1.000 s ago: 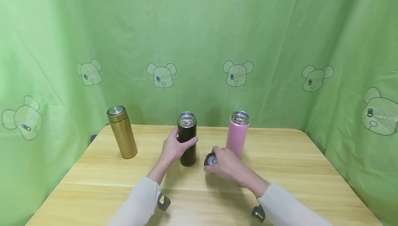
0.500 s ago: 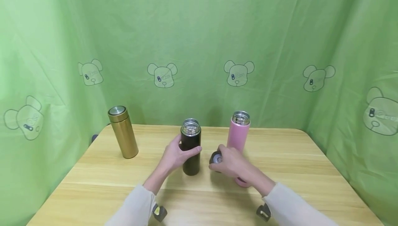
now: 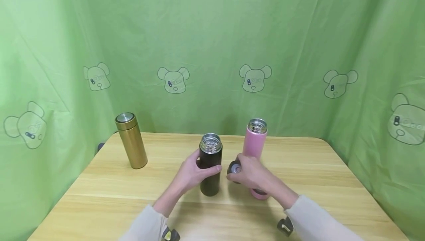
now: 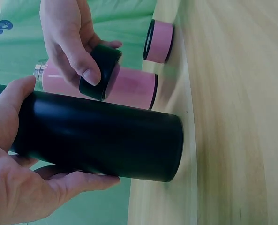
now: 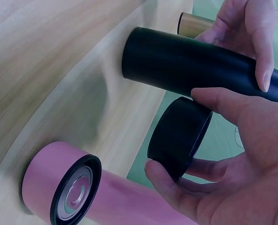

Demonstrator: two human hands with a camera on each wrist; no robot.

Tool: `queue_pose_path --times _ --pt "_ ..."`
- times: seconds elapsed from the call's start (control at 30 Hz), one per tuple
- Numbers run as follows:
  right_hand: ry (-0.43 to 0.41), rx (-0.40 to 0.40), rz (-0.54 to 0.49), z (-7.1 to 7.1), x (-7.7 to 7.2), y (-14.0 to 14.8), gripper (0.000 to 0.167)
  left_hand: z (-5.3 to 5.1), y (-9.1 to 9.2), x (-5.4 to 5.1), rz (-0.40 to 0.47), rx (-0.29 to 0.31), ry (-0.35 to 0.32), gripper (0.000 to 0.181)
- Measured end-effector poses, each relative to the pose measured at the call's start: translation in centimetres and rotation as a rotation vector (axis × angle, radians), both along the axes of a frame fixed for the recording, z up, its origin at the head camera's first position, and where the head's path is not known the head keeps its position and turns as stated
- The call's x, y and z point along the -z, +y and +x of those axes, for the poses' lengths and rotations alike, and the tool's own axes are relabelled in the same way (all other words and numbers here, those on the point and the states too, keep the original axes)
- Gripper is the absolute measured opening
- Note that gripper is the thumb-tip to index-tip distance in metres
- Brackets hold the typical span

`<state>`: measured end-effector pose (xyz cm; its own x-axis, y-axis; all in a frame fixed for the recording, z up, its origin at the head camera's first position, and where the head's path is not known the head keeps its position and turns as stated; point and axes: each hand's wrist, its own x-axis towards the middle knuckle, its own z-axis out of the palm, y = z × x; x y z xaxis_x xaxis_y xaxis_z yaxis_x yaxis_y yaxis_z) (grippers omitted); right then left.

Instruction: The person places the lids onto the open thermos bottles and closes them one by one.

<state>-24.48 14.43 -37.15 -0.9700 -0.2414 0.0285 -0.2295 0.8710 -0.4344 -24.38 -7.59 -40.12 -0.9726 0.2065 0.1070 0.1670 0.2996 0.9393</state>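
My left hand (image 3: 192,171) grips an uncapped black thermos (image 3: 211,160) round its side, thumb along the near face. The thermos stands upright, its bare metal mouth facing up; whether its base touches the table I cannot tell. Just to the right, my right hand (image 3: 250,173) pinches a round black lid (image 5: 178,138) between thumb and fingers, apart from the thermos. In the head view the lid's pale inner side shows. Behind the right hand stands a pink thermos (image 3: 254,141), also uncapped. Its pink lid (image 5: 59,183) lies upside down on the table nearby, mostly hidden by my right forearm in the head view.
Further left on the wooden table (image 3: 99,200) stands a gold thermos (image 3: 132,143) with its lid on. A green curtain (image 3: 212,31) printed with bear heads hangs behind the table and at both sides.
My left hand has brought the black thermos nearer and to the right. My right hand, holding the black lid, has shifted slightly right. The pink and gold thermoses have stayed put.
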Motion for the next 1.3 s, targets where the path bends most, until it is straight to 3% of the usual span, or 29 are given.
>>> queue_pose_path --times 0.63,1.3 --pt "-0.016 0.012 -0.03 -0.4 -0.7 0.3 0.049 0.0 -0.3 0.6 -0.04 0.018 0.029 0.071" --pt "0.113 -0.017 -0.077 -1.0 -3.4 0.3 0.054 -0.5 -0.2 0.4 -0.061 0.014 0.034 0.067"
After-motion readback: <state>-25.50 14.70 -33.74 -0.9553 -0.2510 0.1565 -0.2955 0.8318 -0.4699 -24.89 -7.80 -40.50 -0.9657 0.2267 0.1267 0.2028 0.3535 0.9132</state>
